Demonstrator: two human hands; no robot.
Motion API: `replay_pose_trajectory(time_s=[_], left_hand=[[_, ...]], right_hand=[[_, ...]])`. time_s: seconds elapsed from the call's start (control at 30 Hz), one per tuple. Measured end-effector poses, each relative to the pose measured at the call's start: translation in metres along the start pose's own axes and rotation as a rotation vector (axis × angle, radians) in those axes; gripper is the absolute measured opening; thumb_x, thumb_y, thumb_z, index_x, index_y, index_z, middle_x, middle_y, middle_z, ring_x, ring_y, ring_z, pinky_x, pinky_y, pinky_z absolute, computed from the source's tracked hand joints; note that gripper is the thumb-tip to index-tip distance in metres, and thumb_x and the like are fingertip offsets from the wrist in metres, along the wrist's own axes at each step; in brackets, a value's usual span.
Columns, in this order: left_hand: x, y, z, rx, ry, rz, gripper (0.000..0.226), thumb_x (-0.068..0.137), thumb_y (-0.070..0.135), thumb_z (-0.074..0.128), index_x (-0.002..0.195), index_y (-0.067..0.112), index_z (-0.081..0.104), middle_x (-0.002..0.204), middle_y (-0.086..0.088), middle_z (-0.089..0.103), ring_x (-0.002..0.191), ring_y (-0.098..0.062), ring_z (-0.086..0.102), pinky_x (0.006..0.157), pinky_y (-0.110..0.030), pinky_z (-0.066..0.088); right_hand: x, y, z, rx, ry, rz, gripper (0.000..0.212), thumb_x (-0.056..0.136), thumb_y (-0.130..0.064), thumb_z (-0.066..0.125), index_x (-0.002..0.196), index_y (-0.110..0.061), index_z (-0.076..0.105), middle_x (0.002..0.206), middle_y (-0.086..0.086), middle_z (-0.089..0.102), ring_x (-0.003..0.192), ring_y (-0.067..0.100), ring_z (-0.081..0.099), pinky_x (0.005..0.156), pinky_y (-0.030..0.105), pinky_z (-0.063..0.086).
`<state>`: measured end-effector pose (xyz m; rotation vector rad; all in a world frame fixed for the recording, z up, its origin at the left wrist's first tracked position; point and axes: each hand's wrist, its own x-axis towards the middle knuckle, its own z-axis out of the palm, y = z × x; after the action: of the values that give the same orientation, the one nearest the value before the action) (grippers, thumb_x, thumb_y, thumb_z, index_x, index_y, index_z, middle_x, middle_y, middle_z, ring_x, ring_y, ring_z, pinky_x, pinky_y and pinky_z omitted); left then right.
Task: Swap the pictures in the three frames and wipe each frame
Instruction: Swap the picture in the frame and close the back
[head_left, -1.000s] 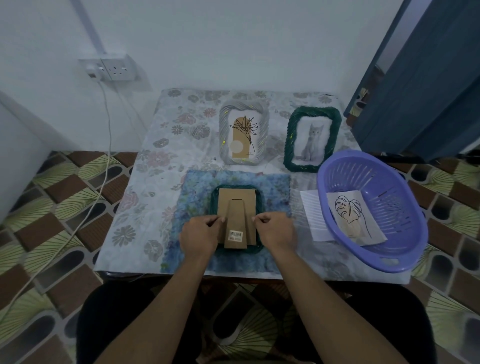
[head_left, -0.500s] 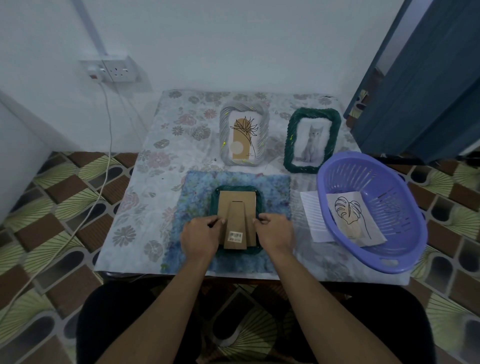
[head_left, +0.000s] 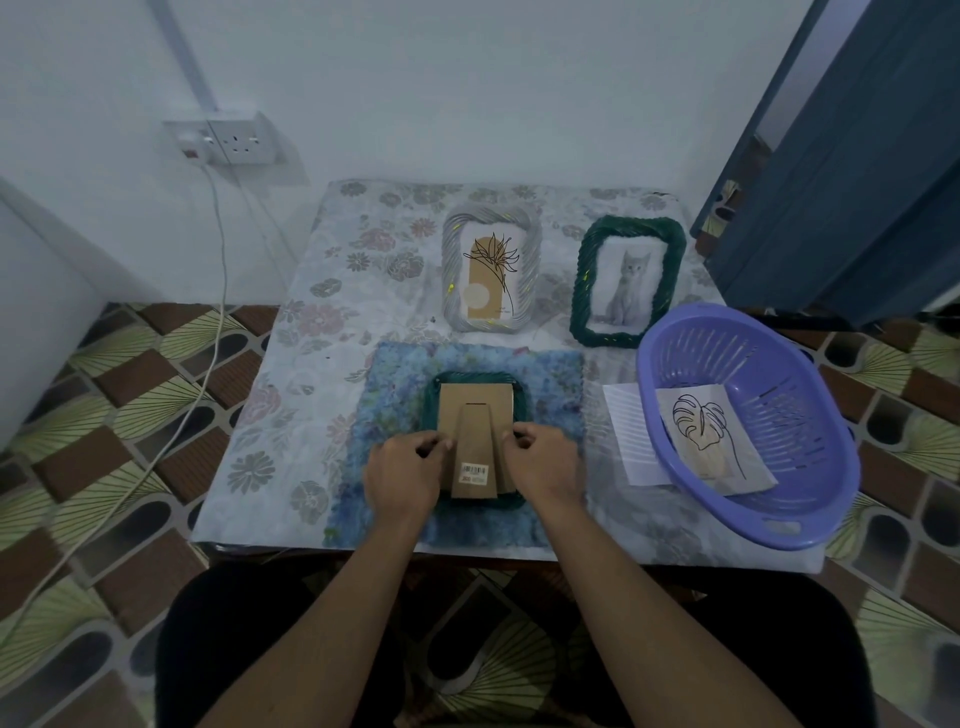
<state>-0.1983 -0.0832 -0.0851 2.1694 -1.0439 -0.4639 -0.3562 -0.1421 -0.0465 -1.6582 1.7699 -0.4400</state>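
A dark green frame (head_left: 475, 382) lies face down on a blue fluffy cloth (head_left: 550, 384), its brown cardboard back (head_left: 475, 410) and stand facing up. My left hand (head_left: 402, 475) pinches at the back's left edge with curled fingers. My right hand (head_left: 543, 467) does the same at the right edge. Further back lie a silver frame (head_left: 491, 267) with a plant drawing and a second green frame (head_left: 626, 280) with a cat picture, both face up. A leaf drawing (head_left: 711, 441) lies in the purple basket (head_left: 748, 348).
A white lined sheet (head_left: 626, 436) lies partly under the basket at the right. The small table wears a floral cover (head_left: 322, 332). A wall socket (head_left: 228, 140) with a hanging cable is at the back left; a blue door (head_left: 857, 182) stands at the right.
Both hands have shifted slightly along the sides of the cardboard back, fingertips working at its edges. The frame stays in place.
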Motion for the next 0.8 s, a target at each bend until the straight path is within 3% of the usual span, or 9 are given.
replay_pose_trajectory(time_s=[0.43,0.53,0.67,0.8], left_hand=[[-0.003,0.007,-0.004,0.068,0.011,-0.013,0.017,0.086,0.048,0.068,0.092,0.035,0.077,0.080,0.008,0.072,0.083,-0.020,0.065,0.061,-0.035,0.055],[-0.004,0.011,-0.005,0.114,0.014,-0.013,0.022,0.089,0.047,0.066,0.095,0.029,0.077,0.070,0.006,0.066,0.071,-0.018,0.061,0.051,-0.027,0.043],[-0.007,0.019,-0.009,0.104,0.019,-0.001,0.021,0.090,0.038,0.067,0.098,0.022,0.078,0.083,-0.001,0.072,0.076,-0.020,0.064,0.056,-0.028,0.044],[-0.008,0.022,-0.011,0.105,0.024,-0.005,0.020,0.091,0.037,0.067,0.098,0.022,0.077,0.076,0.004,0.066,0.073,-0.015,0.058,0.056,-0.027,0.043]], right_hand=[[0.002,0.003,0.002,-0.143,0.039,-0.040,0.026,0.092,-0.045,0.060,0.112,-0.035,0.073,0.106,-0.004,0.075,0.096,0.018,0.068,0.090,0.036,0.051],[0.002,0.003,0.004,-0.161,0.052,-0.043,0.025,0.092,-0.046,0.061,0.110,-0.035,0.073,0.104,-0.006,0.075,0.094,0.017,0.068,0.089,0.037,0.053],[0.002,0.005,0.007,-0.149,0.058,-0.072,0.026,0.092,-0.045,0.061,0.113,-0.035,0.073,0.107,-0.004,0.074,0.095,0.018,0.068,0.086,0.035,0.053],[0.005,0.008,0.010,-0.185,0.032,-0.086,0.032,0.094,-0.048,0.057,0.116,-0.031,0.072,0.111,0.001,0.070,0.098,0.021,0.066,0.081,0.032,0.051]])
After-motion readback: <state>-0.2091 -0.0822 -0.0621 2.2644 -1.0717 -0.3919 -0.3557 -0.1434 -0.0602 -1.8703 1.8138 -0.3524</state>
